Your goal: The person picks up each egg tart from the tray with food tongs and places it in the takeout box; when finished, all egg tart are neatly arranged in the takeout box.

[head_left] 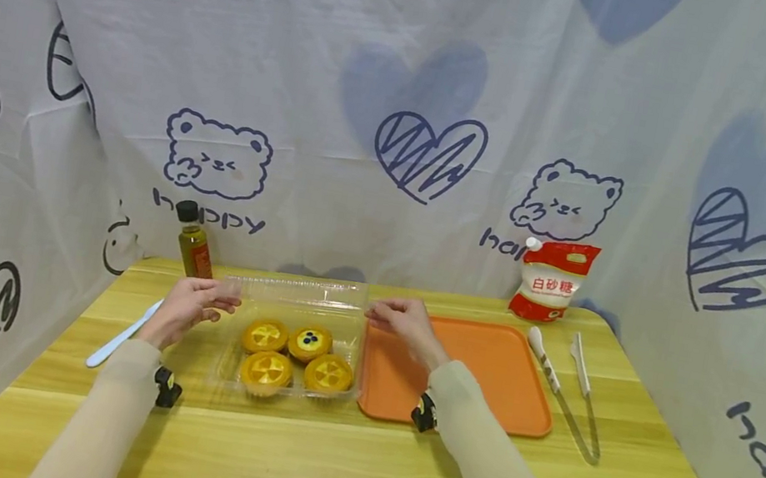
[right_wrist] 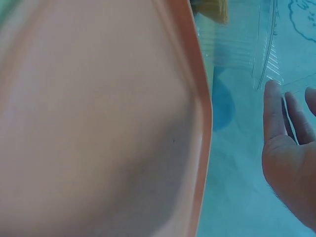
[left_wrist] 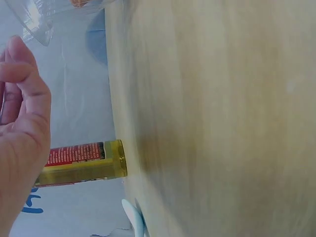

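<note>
A clear plastic box [head_left: 221, 364] stands on the table, holding several round egg tarts [head_left: 266, 369], one topped with dark berries. Its hinged clear lid [head_left: 313, 292] is raised at the back. By the lid's left edge is my left hand [head_left: 185, 307], its fingers loosely bent; contact with the plastic is unclear. At the lid's right side, my right hand [head_left: 407, 323] has fairly straight fingers. In the right wrist view, a fingertip [right_wrist: 271, 89] meets or nearly meets the clear plastic edge [right_wrist: 266, 64].
An orange tray [head_left: 482, 374] lies right of the box, with metal tongs [head_left: 574, 415] beside it. A red and white sugar bag [head_left: 549, 284] stands at the back right. Behind my left hand are an oil bottle [head_left: 197, 246] and a pale blue knife-like utensil [head_left: 119, 339].
</note>
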`<state>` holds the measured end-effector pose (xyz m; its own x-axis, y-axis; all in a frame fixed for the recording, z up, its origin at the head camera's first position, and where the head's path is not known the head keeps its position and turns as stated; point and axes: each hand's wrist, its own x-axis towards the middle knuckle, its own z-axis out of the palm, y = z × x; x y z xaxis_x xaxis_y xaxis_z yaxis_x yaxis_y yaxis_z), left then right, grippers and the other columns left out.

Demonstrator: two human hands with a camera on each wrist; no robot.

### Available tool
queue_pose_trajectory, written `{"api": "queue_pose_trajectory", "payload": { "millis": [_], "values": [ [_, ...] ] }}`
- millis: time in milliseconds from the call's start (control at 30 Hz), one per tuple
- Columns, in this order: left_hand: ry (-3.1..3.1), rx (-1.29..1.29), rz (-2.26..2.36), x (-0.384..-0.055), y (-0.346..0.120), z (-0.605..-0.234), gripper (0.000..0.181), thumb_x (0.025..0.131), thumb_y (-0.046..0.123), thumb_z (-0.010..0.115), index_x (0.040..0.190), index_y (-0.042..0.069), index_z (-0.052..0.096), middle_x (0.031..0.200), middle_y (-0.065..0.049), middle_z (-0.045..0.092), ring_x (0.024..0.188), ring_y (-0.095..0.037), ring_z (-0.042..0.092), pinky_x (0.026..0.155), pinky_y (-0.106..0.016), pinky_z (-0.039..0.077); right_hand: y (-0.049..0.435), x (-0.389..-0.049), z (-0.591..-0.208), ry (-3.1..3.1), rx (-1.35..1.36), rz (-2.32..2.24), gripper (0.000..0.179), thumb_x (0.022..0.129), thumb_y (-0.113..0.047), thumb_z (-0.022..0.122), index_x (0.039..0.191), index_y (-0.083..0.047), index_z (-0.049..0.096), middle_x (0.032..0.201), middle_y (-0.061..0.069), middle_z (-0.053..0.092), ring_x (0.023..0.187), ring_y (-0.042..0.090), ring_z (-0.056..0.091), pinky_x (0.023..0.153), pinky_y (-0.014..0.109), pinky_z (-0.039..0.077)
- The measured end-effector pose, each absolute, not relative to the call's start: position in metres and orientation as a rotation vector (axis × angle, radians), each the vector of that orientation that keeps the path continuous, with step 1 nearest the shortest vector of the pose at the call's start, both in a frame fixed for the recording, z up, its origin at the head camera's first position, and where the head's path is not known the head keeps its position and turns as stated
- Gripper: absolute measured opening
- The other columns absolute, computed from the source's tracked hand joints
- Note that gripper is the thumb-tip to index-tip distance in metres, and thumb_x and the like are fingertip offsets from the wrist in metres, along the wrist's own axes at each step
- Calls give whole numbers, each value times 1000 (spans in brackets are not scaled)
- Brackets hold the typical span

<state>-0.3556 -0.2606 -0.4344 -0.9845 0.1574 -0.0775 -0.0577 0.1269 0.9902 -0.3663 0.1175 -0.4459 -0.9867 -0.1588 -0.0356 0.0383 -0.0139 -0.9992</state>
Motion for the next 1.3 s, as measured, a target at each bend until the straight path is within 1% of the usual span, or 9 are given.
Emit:
{"api": "queue_pose_trajectory", "payload": {
  "millis": [133,233,300,367,467,567,867,1133,1300],
  "values": [
    [2237,107,1913,-354,-265,-437,48,101,27,55,135,-8,52,97,6,73,79,-5,65,65,-20,55,118,-361,-448,2132,-131,-2104,28,94,-7,65,117,8,67,113,24,69,100,32,71,98,48,53],
    [2279,104,1856,-352,-267,-440,51,102,29,54,139,-7,49,116,0,68,64,1,56,57,-15,51,118,-357,-448,2149,-128,-2099,28,92,-5,67,117,8,67,113,22,70,97,28,72,94,43,56],
    [2273,127,1834,-350,-269,-441,54,102,29,55,141,-6,47,130,-8,60,69,3,56,59,-14,51,118,-355,-448,2159,-134,-2100,28,91,-4,67,116,9,67,112,23,70,94,26,72,90,39,58],
    [2264,144,1826,-348,-270,-442,54,101,28,56,142,-6,46,137,-8,56,74,4,57,64,-14,52,118,-353,-449,2181,-141,-2084,28,90,-4,68,115,9,68,111,22,71,91,23,72,88,36,60],
    [2230,192,1840,-344,-270,-441,51,101,22,56,141,-8,46,130,-3,60,91,0,59,73,-19,54,118,-346,-446,2212,-156,-2053,27,89,-4,69,113,9,69,109,22,71,86,18,71,88,36,59],
    [2233,226,1824,-342,-269,-440,48,101,18,56,140,-9,46,114,3,65,83,-5,57,68,-22,52,118,-342,-446,2235,-175,-2031,27,88,-5,71,113,7,70,110,22,71,85,17,71,87,37,60],
    [2404,300,1634,-329,-260,-439,46,103,17,51,142,-7,44,94,-8,62,76,-11,53,63,-27,52,121,-323,-454,2255,-184,-1982,33,88,-6,71,119,3,68,115,20,70,88,14,69,84,32,60],
    [2486,361,1558,-310,-257,-434,44,101,9,52,141,-7,45,105,-20,57,81,-15,53,62,-28,51,121,-299,-452,2328,-179,-1900,35,87,-7,73,121,1,68,118,18,69,91,15,68,83,34,60],
    [2514,354,1502,-298,-258,-432,45,100,8,53,142,-4,45,112,-22,57,84,-20,56,61,-31,51,120,-287,-451,2356,-192,-1863,36,85,-6,74,120,2,68,111,18,71,92,19,69,81,36,60]
  ]
}}
